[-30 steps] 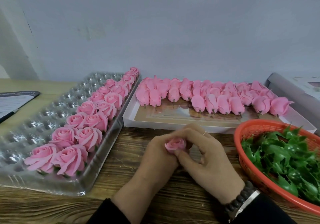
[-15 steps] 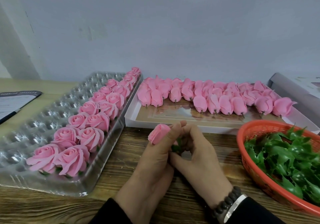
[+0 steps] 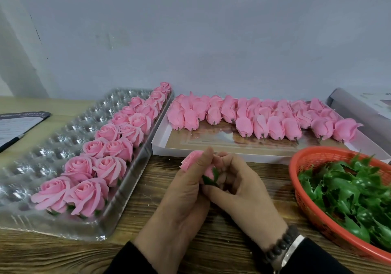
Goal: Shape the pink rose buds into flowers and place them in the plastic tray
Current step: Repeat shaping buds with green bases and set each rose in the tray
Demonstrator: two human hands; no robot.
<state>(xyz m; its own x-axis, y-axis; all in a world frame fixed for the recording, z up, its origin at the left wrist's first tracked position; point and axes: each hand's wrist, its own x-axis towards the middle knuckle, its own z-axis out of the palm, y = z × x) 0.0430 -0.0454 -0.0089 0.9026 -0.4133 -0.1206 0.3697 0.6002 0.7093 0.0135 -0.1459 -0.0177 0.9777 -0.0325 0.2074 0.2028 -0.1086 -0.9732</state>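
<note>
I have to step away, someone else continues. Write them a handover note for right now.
Left hand: holds a pink rose bud, still closed, over the wooden table.
Right hand: pinches the green leaf base under that bud.
Done: two rows of opened roses fill the right side of the clear plastic tray.
Left: open this bud and tray it, then the buds lying in the white box. Green leaf bases wait in the orange basket.

rose bud (image 3: 191, 160) raised from cupped hands, now tilted left (green base showing)
</note>
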